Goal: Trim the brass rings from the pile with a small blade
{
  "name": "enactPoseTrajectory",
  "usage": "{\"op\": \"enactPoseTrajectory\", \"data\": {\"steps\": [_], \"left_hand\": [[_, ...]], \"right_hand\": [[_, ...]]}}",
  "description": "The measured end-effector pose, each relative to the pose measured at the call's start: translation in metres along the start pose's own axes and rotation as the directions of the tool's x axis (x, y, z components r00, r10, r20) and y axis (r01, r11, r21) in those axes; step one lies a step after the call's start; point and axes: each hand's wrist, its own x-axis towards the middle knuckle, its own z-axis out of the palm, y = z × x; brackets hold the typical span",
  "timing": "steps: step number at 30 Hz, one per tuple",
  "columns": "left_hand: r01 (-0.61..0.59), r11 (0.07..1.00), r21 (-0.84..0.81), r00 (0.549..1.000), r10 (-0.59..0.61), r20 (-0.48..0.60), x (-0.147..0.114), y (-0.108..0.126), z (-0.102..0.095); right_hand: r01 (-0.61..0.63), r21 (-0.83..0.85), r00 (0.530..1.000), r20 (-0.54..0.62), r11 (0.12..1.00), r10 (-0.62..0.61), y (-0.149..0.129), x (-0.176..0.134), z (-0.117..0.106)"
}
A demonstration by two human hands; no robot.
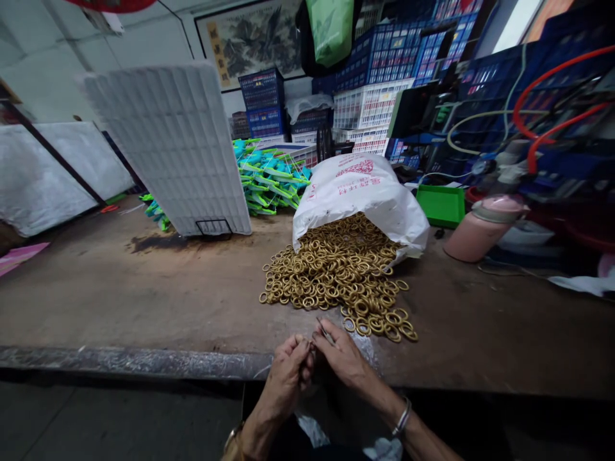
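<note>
My left hand (pixel 289 370) is closed in a pinch just over the table's front edge; what sits between its fingertips is too small to make out. Beside it, my right hand (pixel 342 358) is closed around a thin pointed metal tool (pixel 327 333), whose exact kind I cannot tell. The fingertips of both hands meet or nearly meet. Right beyond them lies a heap of brass-coloured rings (pixel 331 269), spilling from the mouth of a white woven sack (pixel 355 192) that rests on its side. Several loose rings lie close to my right hand.
On the brown table (pixel 120 288) a ribbed white panel (pixel 168 147) stands upright, with green and blue plastic pieces (pixel 269 176) behind it. To the right are a green tray (pixel 441 205), a pink bottle (pixel 485 224) and orange hoses (pixel 521 115). Stacked crates (pixel 375 57) fill the back.
</note>
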Motion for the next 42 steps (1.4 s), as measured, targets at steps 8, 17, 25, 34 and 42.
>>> {"op": "enactPoseTrajectory", "data": {"steps": [8, 17, 25, 34, 42], "left_hand": [[0.011, 0.995, -0.098, 1.000, -0.011, 0.000, -0.005, 0.005, 0.008], [-0.037, 0.996, -0.085, 0.999, 0.034, -0.040, -0.002, 0.002, 0.004], [-0.166, 0.982, 0.090, 0.983, 0.172, -0.063, -0.004, 0.004, 0.002], [-0.081, 0.996, -0.022, 0.996, 0.081, 0.022, -0.019, 0.012, 0.010], [-0.024, 0.964, -0.264, 0.999, 0.033, 0.032, -0.014, 0.011, -0.011]], "right_hand": [[-0.057, 0.088, 0.998, 0.025, 0.994, 0.055, -0.004, 0.000, -0.004], [0.101, -0.421, 0.994, 0.076, 0.902, -0.076, 0.002, -0.013, 0.000], [0.165, -0.486, 0.983, 0.149, 0.858, -0.105, 0.000, -0.013, 0.000], [0.063, -0.711, 0.998, 0.045, 0.700, -0.044, 0.019, 0.005, -0.002], [-0.032, -0.755, 0.992, -0.106, 0.655, -0.073, 0.006, 0.043, 0.004]]}}
